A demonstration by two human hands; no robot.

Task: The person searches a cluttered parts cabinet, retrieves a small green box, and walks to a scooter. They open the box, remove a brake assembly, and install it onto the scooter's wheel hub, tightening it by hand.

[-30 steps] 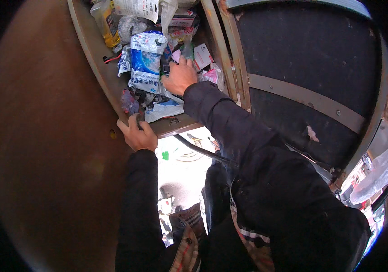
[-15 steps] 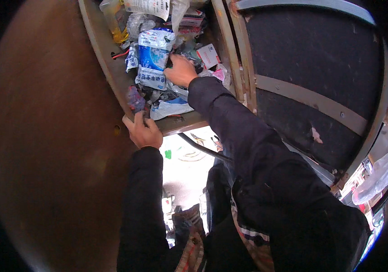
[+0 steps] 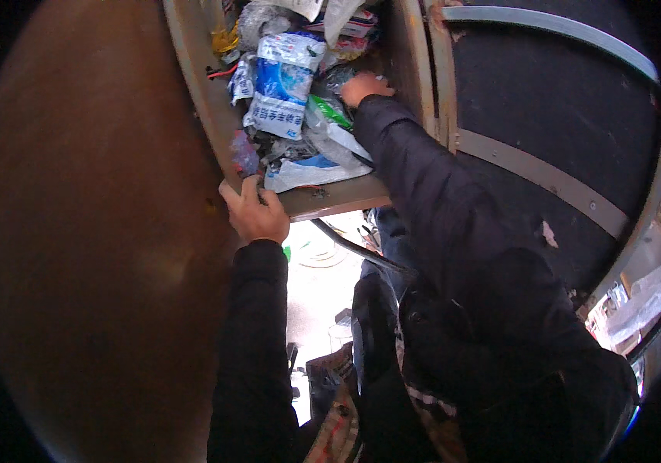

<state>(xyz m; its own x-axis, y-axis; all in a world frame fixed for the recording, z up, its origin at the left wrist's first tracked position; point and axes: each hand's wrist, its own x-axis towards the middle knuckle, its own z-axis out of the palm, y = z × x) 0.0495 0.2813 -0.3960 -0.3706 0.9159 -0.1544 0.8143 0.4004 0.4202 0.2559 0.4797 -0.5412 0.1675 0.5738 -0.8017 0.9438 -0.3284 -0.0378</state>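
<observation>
My left hand is closed over the front left corner of an open drawer, its fingers hooked over the rim. My right hand reaches into the drawer's right side, fingers curled down among clear wrappers. What those fingers hold is hidden. Left of it lies a blue and white plastic packet. Between packet and right sleeve sits a bag with a green patch. Another white and blue bag lies flat along the drawer's front, beside a small purplish packet.
Bubble wrap, a yellow item and a red wire lie farther back. A brown curved panel rises on the left. To the right stands a dark panel with metal strips. A black cable hangs below the drawer.
My right hand has moved right, from beside the blue and white packet to where a small white and red box lay, now mostly covered. The green patch shows. My left hand stays on the rim.
</observation>
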